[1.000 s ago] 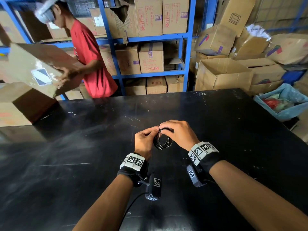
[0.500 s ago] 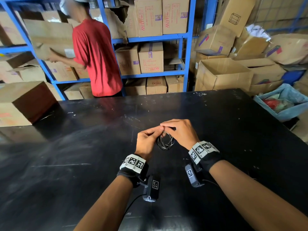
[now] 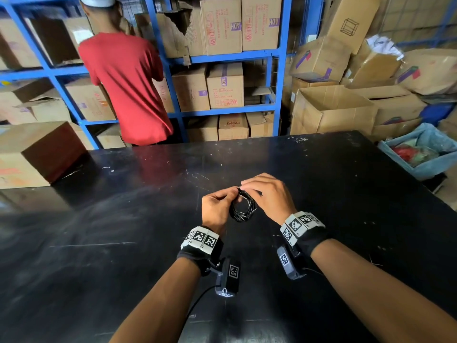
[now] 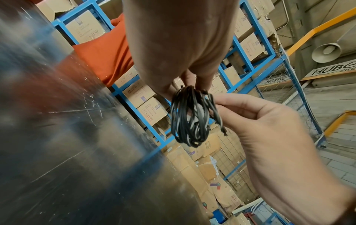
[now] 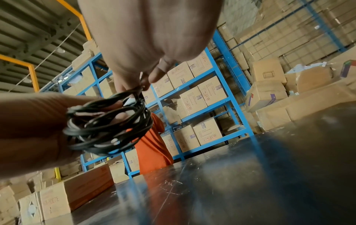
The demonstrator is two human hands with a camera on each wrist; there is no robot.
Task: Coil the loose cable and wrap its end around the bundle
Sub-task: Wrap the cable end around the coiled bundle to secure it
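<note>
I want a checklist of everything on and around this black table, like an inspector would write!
Surface: black table, scratched and glossy.
Job's things: black cable bundle, coiled into a small ring, held above the table.
Clutter: cardboard box on the far left corner.
Grippers: left hand pinches the ring's left side; right hand pinches it at the top.
Cables: a thin lead runs from the left wrist camera; whether the bundle's end is tucked in cannot be told.
Surroundings: person in a red shirt at blue shelving full of boxes; lined bin to the right.
</note>
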